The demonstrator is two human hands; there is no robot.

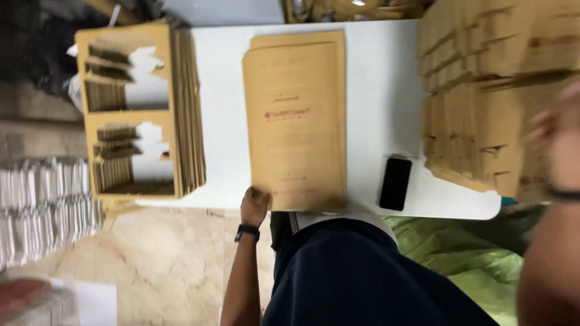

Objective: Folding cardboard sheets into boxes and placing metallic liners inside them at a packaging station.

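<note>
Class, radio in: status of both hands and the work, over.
Left hand gripping brown sheet stack at near corner. Right hand blurred, by cardboard pile. Black phone lies between.

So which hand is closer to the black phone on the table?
The left hand looks a little nearer; it grips the bottom corner of the brown cardboard sheets, left of the phone. The blurred right hand is raised by the cardboard stack, to the phone's right.

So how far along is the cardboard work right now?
Looks done: punched-out frames stacked at the table's left end. In hand: the left hand grips the near corner of the flat sheets; the right hand, blurred, is at the pile of cut pieces. Left: that sheet stack looks several deep.
</note>
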